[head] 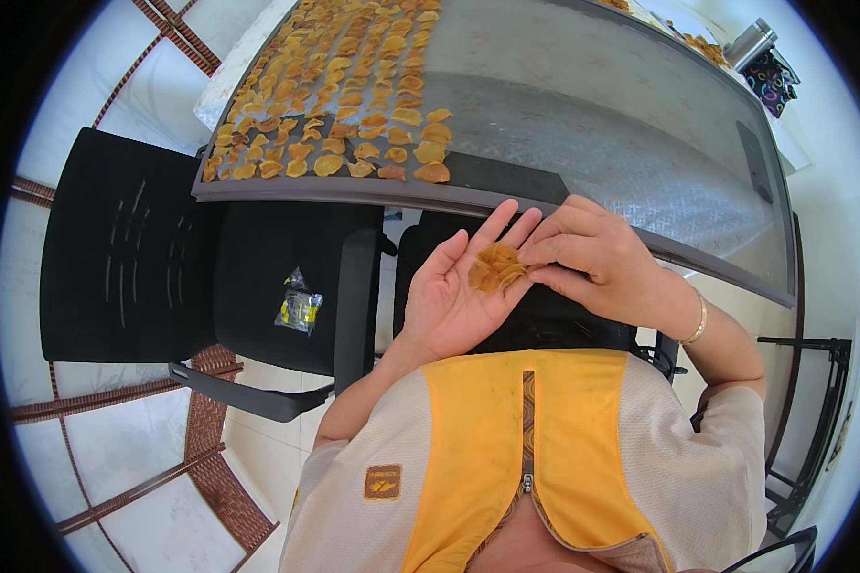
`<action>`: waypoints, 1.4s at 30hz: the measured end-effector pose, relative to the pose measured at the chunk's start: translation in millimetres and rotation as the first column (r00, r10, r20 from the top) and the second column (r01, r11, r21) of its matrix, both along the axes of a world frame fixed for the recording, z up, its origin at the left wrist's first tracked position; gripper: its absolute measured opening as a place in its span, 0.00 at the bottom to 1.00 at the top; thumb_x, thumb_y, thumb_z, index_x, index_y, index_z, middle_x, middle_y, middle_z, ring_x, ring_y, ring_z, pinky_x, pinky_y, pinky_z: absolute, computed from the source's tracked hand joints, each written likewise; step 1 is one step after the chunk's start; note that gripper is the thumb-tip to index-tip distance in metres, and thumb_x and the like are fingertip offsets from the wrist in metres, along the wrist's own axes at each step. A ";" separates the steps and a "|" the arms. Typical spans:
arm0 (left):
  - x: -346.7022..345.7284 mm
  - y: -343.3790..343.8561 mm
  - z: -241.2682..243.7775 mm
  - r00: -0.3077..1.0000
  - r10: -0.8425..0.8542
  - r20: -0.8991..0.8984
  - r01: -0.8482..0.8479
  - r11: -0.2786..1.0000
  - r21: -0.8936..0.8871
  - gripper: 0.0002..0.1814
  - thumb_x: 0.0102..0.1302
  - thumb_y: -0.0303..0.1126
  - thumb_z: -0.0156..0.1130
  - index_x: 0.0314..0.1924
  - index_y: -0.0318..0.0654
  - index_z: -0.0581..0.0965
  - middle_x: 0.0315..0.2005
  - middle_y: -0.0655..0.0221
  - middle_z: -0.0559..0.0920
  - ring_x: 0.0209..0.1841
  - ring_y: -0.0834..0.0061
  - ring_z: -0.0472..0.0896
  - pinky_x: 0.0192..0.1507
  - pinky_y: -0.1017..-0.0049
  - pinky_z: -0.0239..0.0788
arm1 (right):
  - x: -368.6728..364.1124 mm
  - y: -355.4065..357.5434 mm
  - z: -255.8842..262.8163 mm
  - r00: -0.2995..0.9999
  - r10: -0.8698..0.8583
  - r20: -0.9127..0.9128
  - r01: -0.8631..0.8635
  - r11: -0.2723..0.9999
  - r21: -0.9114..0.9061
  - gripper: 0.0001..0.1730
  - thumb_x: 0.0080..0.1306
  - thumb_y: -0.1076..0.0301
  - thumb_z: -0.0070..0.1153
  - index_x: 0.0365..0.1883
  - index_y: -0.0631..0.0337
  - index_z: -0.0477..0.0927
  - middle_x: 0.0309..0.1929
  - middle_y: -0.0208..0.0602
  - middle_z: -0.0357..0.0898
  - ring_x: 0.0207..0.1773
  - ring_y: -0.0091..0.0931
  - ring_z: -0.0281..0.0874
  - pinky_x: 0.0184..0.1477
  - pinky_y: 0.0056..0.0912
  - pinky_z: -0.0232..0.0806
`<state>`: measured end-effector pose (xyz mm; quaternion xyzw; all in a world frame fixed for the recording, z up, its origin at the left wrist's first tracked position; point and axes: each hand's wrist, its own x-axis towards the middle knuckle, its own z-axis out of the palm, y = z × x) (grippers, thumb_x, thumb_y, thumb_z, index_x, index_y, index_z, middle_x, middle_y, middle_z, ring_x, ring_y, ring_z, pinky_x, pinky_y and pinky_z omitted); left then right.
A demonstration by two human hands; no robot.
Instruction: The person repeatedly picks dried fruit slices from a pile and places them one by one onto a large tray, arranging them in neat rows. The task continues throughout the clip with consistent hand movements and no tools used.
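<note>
My left hand (448,301) is palm up, cradling a small pile of amber dried slices (498,266), perhaps fruit. Thumb and fingertips of my right hand (591,258) pinch at the pile's right edge, on what looks like one slice; the fingers partly hide it. Both hands are just in front of the near edge of a grey-framed mesh screen (602,143). Similar dried slices (351,93) lie spread in rows over the screen's left part, each mostly apart from its neighbours.
A black office chair (279,286) on the left holds small clear plastic packets (299,309). More dried slices (706,50) lie beyond the screen's far edge, near a steel flask (751,43) and a dark patterned bag (768,80). A black metal frame (838,401) stands at the right wall.
</note>
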<state>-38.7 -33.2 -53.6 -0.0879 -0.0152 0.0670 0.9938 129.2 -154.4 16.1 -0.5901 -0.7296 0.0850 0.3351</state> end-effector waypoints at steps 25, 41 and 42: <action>1.0 -2.7 0.3 0.994 -0.027 -0.108 0.022 0.999 -0.042 0.29 0.79 0.36 0.37 0.77 0.35 0.57 0.73 0.53 0.65 0.76 0.62 0.61 0.80 0.59 0.41 | -11.5 5.3 -24.6 0.990 -0.117 0.081 0.103 0.982 0.156 0.12 0.57 0.74 0.65 0.40 0.59 0.81 0.39 0.37 0.78 0.40 0.37 0.78 0.42 0.38 0.72; 1.7 -4.2 -3.7 0.991 -0.042 -0.125 0.045 0.999 0.019 0.29 0.79 0.34 0.38 0.77 0.32 0.56 0.74 0.57 0.62 0.78 0.64 0.58 0.81 0.60 0.39 | -11.9 5.9 -25.9 0.964 -0.231 0.128 0.202 0.958 0.204 0.10 0.57 0.73 0.65 0.37 0.59 0.81 0.35 0.36 0.76 0.37 0.36 0.78 0.39 0.38 0.71; 1.8 -4.4 -4.0 0.992 -0.048 -0.119 0.050 0.999 0.019 0.29 0.79 0.34 0.39 0.76 0.31 0.56 0.75 0.57 0.62 0.78 0.64 0.57 0.81 0.60 0.38 | -11.3 4.9 -26.2 0.962 -0.256 0.099 0.235 0.955 0.183 0.09 0.57 0.74 0.65 0.37 0.60 0.81 0.35 0.36 0.76 0.37 0.36 0.78 0.38 0.38 0.71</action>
